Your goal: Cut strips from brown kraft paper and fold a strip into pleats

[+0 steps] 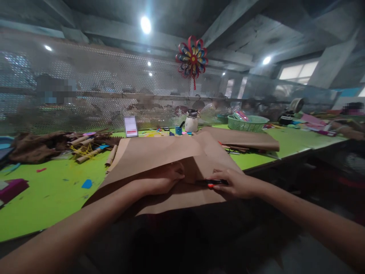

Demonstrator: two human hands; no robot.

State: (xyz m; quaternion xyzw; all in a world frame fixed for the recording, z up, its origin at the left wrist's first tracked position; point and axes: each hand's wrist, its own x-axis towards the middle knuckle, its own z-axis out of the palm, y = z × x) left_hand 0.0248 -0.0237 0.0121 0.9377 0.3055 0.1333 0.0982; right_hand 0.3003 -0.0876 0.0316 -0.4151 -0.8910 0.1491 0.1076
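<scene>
Large sheets of brown kraft paper (pixel 159 150) lie in front of me and reach over the near table edge. The upper sheet lifts in a fold, with my left hand (pixel 172 174) underneath it. The fingers of that hand are curled together at the paper, partly in shadow. Just to the right, my right hand (pixel 232 183) grips a slim black cutter-like tool (pixel 219 182) with a red-orange part. Its dark tip points left, over the lower sheet and close to my left fingers. Whether the tip touches the paper is hard to see.
On the green table (pixel 54 190) stand a white kettle (pixel 191 122), a blue cup (pixel 178 131) and a green basket (pixel 248 122). Brown paper rolls (pixel 88 152) with yellow strands lie left. More folded brown paper (pixel 245 139) lies right. Mesh (pixel 114 83) rises behind; a pinwheel (pixel 193 59) hangs above.
</scene>
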